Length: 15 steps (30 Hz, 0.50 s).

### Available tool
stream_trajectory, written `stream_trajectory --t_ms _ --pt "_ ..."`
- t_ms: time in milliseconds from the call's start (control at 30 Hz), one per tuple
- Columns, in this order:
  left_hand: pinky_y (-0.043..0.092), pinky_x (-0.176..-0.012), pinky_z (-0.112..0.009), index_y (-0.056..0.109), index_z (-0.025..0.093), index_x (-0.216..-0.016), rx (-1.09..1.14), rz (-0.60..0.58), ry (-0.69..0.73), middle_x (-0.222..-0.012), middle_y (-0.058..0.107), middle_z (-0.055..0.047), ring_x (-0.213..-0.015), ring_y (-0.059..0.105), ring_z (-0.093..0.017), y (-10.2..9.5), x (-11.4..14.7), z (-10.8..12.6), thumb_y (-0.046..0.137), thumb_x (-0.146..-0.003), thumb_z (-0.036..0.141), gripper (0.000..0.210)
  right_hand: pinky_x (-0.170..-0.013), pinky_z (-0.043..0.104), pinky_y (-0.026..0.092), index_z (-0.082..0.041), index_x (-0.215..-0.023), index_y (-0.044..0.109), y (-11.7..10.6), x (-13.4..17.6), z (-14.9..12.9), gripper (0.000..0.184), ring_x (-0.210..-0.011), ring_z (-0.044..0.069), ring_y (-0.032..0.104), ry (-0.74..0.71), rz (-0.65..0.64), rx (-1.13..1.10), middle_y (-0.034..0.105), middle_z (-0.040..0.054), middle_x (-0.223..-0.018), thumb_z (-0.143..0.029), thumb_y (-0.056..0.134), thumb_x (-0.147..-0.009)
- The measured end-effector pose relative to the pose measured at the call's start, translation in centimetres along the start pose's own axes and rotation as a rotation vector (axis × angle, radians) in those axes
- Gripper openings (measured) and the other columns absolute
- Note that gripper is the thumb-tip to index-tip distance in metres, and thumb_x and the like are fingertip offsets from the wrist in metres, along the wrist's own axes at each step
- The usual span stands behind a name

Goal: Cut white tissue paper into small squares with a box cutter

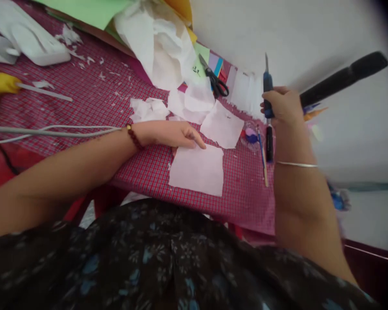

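Note:
My left hand (183,134) reaches over the checked table cloth, its index finger stretched out and its other fingers partly curled. The fingertip touches the top edge of a torn-edged white paper piece (197,170) lying flat near the front of the table. Nothing shows in this hand. Raised at the right, my right hand (283,103) is closed around a blue-handled utility knife (267,84), its thin metal blade pointing up. A second, larger white paper piece (222,125) lies just beyond the first. Crumpled paper (148,110) is behind my left wrist.
Black-handled scissors (215,79) lie at the back, beside white sheets (161,47). A yellow glue gun (1,88) and white cables (67,132) are at the left. A paintbrush (263,155) and a black tool (269,144) rest by my right arm. The wall (245,26) bounds the far side.

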<state>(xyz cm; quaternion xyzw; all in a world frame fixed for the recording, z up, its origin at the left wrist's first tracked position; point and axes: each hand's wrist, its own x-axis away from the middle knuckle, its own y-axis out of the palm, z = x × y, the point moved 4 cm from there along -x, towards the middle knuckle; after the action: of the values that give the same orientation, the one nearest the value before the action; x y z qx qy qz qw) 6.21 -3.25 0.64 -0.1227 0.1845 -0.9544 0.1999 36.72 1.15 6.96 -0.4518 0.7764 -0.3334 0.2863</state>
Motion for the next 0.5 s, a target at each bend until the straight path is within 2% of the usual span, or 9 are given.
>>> stream_trajectory --t_ms 100,200,300,367,433,500 --pt "0.055 -0.069 -0.027 0.079 0.022 -0.111 0.061 -0.201 -0.151 -0.093 0.077 -0.003 -0.067 0.066 -0.013 0.2 1.0 0.3 0.066 -0.087 0.032 0.03 -0.063 0.033 0.047 -0.022 -0.102 0.071 -2.5 6.1 0.8 0.021 -0.069 0.016 0.059 -0.024 -0.009 -0.158 0.07 0.0077 -0.092 -0.021 0.06 -0.083" --pt "0.055 -0.067 -0.027 0.081 0.019 -0.093 0.134 -0.208 -0.261 -0.09 0.076 -0.005 -0.063 0.065 -0.013 0.5 2.0 0.2 0.072 -0.08 0.033 0.02 -0.061 0.037 0.044 -0.028 -0.088 0.068 -3.8 12.5 2.7 0.017 -0.062 0.018 0.053 -0.02 -0.118 -0.368 0.066 0.0043 -0.078 -0.02 0.065 -0.073" --pt "0.053 -0.061 -0.024 0.079 0.016 -0.084 0.278 -0.05 -0.354 -0.077 0.072 -0.005 -0.059 0.063 -0.012 1.1 3.3 -0.3 0.075 -0.079 0.027 0.012 -0.072 0.04 0.051 -0.029 -0.096 0.066 -4.6 17.9 4.9 0.027 -0.075 0.022 0.063 -0.022 -0.182 -0.416 0.071 0.0051 -0.09 -0.026 0.072 -0.07" --pt "0.051 -0.057 -0.022 0.076 0.013 -0.078 0.444 0.153 -0.404 -0.075 0.07 -0.005 -0.055 0.061 -0.01 1.7 4.8 -0.5 0.075 -0.079 0.019 0.006 -0.084 0.043 0.053 -0.028 -0.104 0.065 -4.8 20.6 6.3 0.034 -0.088 0.025 0.068 -0.048 -0.216 -0.379 0.073 0.0043 -0.098 -0.031 0.075 -0.071" --pt "0.051 -0.057 -0.019 0.071 0.011 -0.073 0.62 0.372 -0.427 -0.075 0.068 -0.004 -0.054 0.06 -0.007 2.9 6.7 -0.3 0.073 -0.08 0.011 0.007 -0.093 0.047 0.053 -0.026 -0.109 0.065 -4.8 22.8 7.3 0.037 -0.097 0.027 0.07 -0.086 -0.238 -0.312 0.074 0.0053 -0.103 -0.034 0.074 -0.074" --pt "0.055 -0.064 -0.019 0.068 0.012 -0.078 0.707 0.476 -0.416 -0.078 0.068 -0.003 -0.058 0.063 -0.006 4.9 8.7 0.4 0.066 -0.086 0.012 0.008 -0.097 0.051 0.052 -0.024 -0.115 0.064 -4.5 24.3 8.1 0.041 -0.102 0.03 0.071 -0.129 -0.256 -0.236 0.075 0.0075 -0.11 -0.035 0.072 -0.077"
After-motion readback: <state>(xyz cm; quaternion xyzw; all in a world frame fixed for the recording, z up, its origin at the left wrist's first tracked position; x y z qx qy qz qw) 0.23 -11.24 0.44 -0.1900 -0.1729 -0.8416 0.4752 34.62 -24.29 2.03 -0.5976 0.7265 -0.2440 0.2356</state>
